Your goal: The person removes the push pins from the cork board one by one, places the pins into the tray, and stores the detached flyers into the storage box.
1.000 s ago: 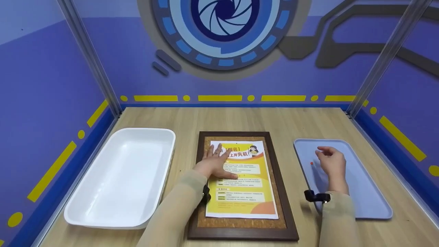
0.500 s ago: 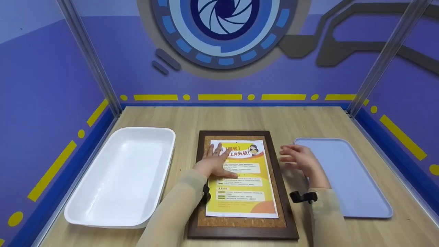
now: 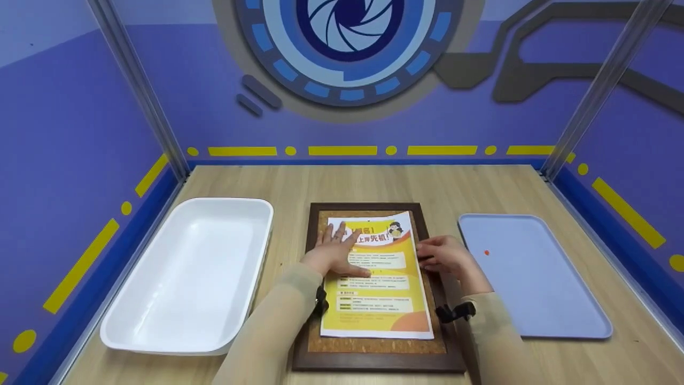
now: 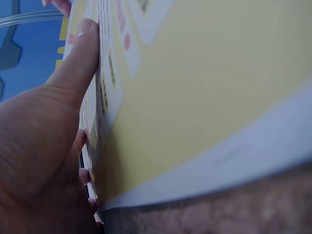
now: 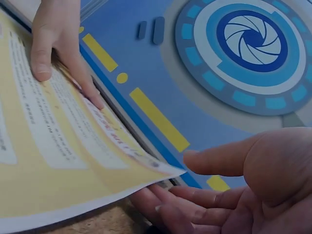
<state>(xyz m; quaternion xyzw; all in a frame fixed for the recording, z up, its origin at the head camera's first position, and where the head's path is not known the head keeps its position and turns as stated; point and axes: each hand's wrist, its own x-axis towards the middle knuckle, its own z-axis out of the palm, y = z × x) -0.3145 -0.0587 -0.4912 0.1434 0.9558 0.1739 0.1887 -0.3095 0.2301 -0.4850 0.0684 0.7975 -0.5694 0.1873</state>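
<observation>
A yellow printed paper sheet (image 3: 374, 315) lies on a cork board (image 3: 382, 346) with a dark brown wooden frame (image 3: 379, 363). My left hand (image 3: 336, 255) rests flat on the sheet's upper left part, fingers spread. At the upper right edge is my right hand (image 3: 446, 254); in the right wrist view its fingers (image 5: 195, 202) are under the raised sheet edge, with the thumb (image 5: 219, 158) above, beside the corner. The top right corner curls up off the cork. A tiny dark dot (image 3: 368, 221) shows at the sheet's top middle.
To the left stands a deep white tray (image 3: 181, 283). A shallow light-blue tray (image 3: 545, 283) lies on the right, with a small orange-red piece (image 3: 487, 252) on it. Printed panels (image 3: 342, 131) wall in the wooden table (image 3: 288, 184).
My right hand has moved left from over the blue tray to the sheet's right edge, and the top right corner has risen. My left hand has stayed in place.
</observation>
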